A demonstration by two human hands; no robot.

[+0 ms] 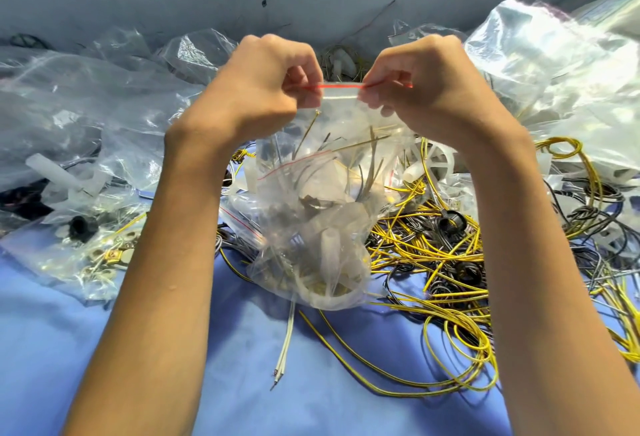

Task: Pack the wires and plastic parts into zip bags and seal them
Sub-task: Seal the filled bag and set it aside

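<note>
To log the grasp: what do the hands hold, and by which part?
The left hand and right hand pinch the zip bag by its red top strip.

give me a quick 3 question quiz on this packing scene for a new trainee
1. True or false: the left hand and the right hand both pinch the top edge of the zip bag.
2. What colour is the strip along the mouth of the bag? A blue, B red, C green.
3. Fill the gap: the loose wires piled on the blue cloth to the right of the bag are mostly ____.

Key: 1 true. 2 B. 3 yellow.
</note>
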